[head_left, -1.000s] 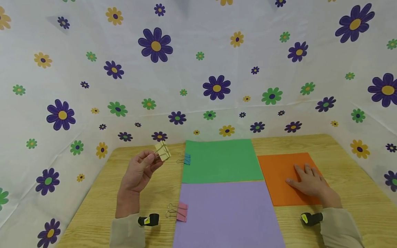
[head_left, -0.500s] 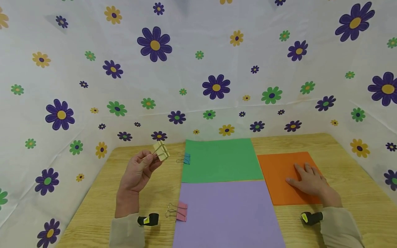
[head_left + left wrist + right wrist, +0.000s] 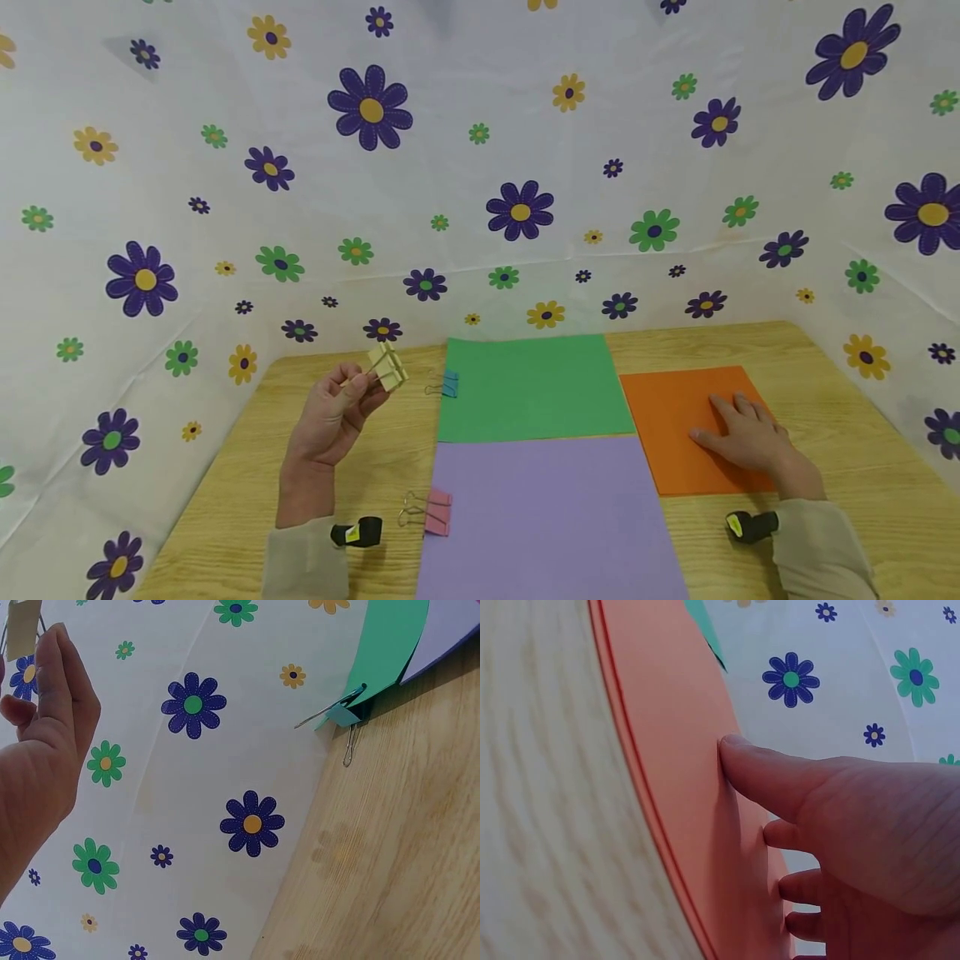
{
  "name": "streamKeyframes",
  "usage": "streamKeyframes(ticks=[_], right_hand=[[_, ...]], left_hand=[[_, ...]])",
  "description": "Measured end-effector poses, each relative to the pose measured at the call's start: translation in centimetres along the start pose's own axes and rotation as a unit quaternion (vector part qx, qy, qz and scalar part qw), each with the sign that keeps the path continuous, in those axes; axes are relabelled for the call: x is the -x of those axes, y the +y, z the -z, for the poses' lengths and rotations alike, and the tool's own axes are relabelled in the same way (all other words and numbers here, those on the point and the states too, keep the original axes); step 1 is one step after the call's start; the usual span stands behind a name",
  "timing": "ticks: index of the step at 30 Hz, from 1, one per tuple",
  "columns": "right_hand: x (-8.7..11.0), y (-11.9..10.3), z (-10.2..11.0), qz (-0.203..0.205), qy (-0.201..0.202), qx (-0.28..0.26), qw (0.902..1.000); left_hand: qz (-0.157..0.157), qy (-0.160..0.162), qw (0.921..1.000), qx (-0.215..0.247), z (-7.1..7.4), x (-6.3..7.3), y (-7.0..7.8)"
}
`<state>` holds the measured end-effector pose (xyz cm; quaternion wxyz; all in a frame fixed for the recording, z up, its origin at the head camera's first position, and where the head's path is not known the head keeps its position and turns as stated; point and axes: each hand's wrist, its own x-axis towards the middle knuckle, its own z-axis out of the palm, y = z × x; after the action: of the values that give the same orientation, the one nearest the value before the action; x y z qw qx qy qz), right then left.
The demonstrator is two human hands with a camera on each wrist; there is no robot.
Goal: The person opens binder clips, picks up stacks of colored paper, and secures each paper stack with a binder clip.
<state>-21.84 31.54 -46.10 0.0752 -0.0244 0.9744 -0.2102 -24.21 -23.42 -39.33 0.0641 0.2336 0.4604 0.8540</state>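
My left hand (image 3: 330, 417) is raised above the left part of the table and pinches a pale yellow binder clip (image 3: 387, 367) by its wire handles. In the left wrist view that yellow clip (image 3: 23, 628) shows only partly, at the top left corner. My right hand (image 3: 750, 437) rests on a stack of orange paper (image 3: 663, 417), fingers spread and fingertips touching the top sheet. From the right wrist view, the orange stack (image 3: 667, 750) has several layers at its edge, with the thumb and fingers of the right hand (image 3: 870, 825) against its surface.
Green paper (image 3: 540, 392) lies at the middle back, with a blue binder clip (image 3: 450, 384) on its left edge. In front of it is purple paper (image 3: 547, 517), a pink binder clip (image 3: 438, 512) on its left edge. Flower-printed cloth (image 3: 450, 167) surrounds the wooden table (image 3: 225, 500).
The whole head view has shifted slightly. Both hands hold nearly the same pose; the left still pinches the yellow binder clip and the right still rests on the orange paper.
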Motion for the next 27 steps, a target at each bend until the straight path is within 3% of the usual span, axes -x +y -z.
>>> streamKeyframes(ticks=[8,14,19,27], right_hand=[[-0.3,0.3,0.0,0.0,0.012,-0.003,0.9999],[-0.6,0.7,0.1,0.0,0.058,0.011,0.9982],[-0.3,0.8,0.7,-0.042,0.085,-0.008,0.9955],[0.0,1.0,1.4,-0.107,0.064,-0.028,0.9918]], left_hand=[[0.005,-0.009,0.9997,0.021,0.2,0.0,-0.1],[0.009,-0.004,0.9998,0.017,0.2,0.0,-0.1],[0.009,-0.008,0.9997,0.022,0.3,0.0,0.1],[0.011,-0.008,0.9996,0.025,0.2,0.1,0.2]])
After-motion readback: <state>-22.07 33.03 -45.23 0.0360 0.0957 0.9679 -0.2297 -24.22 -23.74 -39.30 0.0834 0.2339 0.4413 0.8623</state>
